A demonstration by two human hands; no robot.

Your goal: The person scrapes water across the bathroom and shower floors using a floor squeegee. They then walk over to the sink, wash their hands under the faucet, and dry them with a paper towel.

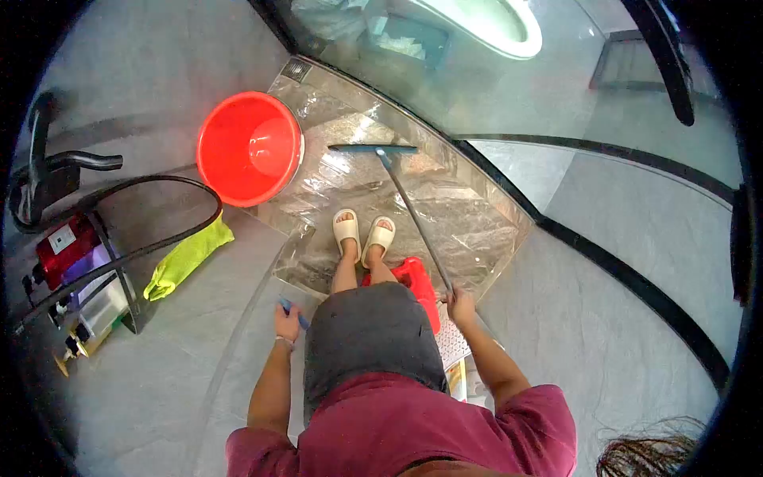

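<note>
My right hand is closed around the upper end of the grey handle of a floor squeegee. The squeegee's wide dark blade rests on the wet, shiny tiled floor ahead of my feet. At my left side, my left hand is closed on a small blue object, mostly hidden by the fingers. A red plastic item stands behind my legs, close to my right hand. Cream slippers are on my feet.
A red bucket stands ahead on the left. Left of me are a shelf with bottles, a yellow-green cloth and a dark hose. A glass partition's black rail runs ahead and right, with a toilet beyond.
</note>
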